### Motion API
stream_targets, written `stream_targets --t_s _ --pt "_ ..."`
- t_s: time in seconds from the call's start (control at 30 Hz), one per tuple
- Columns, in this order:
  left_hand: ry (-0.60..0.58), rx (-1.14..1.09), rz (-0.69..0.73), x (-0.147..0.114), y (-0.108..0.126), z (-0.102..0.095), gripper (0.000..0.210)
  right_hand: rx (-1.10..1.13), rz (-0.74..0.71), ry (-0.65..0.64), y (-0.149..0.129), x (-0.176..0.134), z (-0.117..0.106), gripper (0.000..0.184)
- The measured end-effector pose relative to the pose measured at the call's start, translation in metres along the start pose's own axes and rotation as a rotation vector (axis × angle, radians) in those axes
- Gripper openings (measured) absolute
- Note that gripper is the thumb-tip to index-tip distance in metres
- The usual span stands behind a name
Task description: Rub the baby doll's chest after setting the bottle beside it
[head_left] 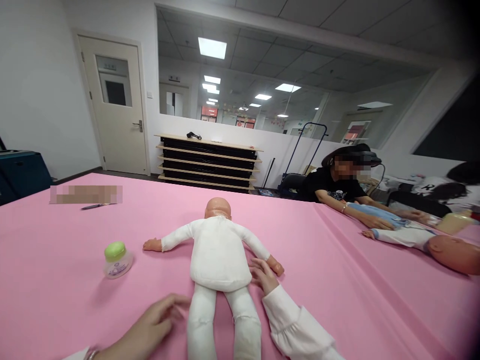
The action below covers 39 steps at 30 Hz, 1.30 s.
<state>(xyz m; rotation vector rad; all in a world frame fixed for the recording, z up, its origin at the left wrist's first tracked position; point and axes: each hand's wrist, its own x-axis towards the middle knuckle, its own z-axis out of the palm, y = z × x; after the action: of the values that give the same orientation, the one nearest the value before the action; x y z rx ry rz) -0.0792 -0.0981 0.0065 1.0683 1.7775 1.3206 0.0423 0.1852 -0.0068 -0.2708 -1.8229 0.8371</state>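
A baby doll [219,255] in a white suit lies face down on the pink tabletop [337,280], its bald head pointing away from the camera, arms spread to either side and legs running toward the bottom edge of the view. The left hand [155,325] lies with open, loosely spread fingers on the cloth just beside the doll's left leg, the fingertips touching or almost touching the thigh; it holds nothing. The right hand [262,275], in a white cuffed sleeve, rests with fingers extended against the doll's right side at the hip, close under the doll's right arm (the grip, if any, is light: the fingers lie flat rather than closed round anything).

To the left of the doll, well apart from both hands, stands a small baby bottle [117,260] with a green cap; its clear body looks tilted, and what it contains cannot be made out. Farther back on the left lies a pen [93,206].

At the right end of the tabletop another person [337,185] in a black shirt has hands on a second doll [420,237], which lies on its side.
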Motion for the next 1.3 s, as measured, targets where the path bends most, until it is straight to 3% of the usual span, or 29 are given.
stream_targets --t_s 0.1,0.2,0.27,0.33,0.43,0.53,0.67,0.8,1.3 --pt "0.544 0.532 0.285 -0.002 0.011 -0.038 0.037 -0.087 -0.079 0.035 -0.002 -0.009 -0.006 0.018" --pt "0.935 0.924 0.559 0.001 0.015 -0.070 0.033 -0.154 -0.291 -0.017 -0.037 -0.022 -0.004 0.023" --pt "1.120 1.056 0.558 0.003 0.013 -0.083 0.033 -0.148 -0.362 -0.145 -0.067 -0.032 0.004 0.028" --pt "1.224 1.117 0.473 0.006 0.006 -0.089 0.034 -0.077 -0.459 -0.217 -0.090 -0.041 0.015 0.029" --pt "1.245 1.129 0.372 0.012 -0.007 -0.094 0.042 -0.055 -0.530 -0.332 -0.101 -0.050 0.032 0.027" --pt "1.214 1.058 0.334 0.017 -0.016 -0.100 0.055 -0.064 -0.495 -0.459 -0.090 -0.056 0.043 0.029" --pt "1.166 0.834 0.223 0.020 -0.021 -0.108 0.066 0.043 -0.442 -0.465 -0.070 -0.060 0.047 0.032" --pt "1.195 0.681 0.160 0.020 -0.025 -0.110 0.076 0.062 -0.437 -0.505 -0.066 -0.060 0.045 0.034" --pt "1.114 0.654 0.096 0.014 -0.008 -0.099 0.066 0.031 -0.366 -0.567 -0.070 -0.058 0.042 0.033"
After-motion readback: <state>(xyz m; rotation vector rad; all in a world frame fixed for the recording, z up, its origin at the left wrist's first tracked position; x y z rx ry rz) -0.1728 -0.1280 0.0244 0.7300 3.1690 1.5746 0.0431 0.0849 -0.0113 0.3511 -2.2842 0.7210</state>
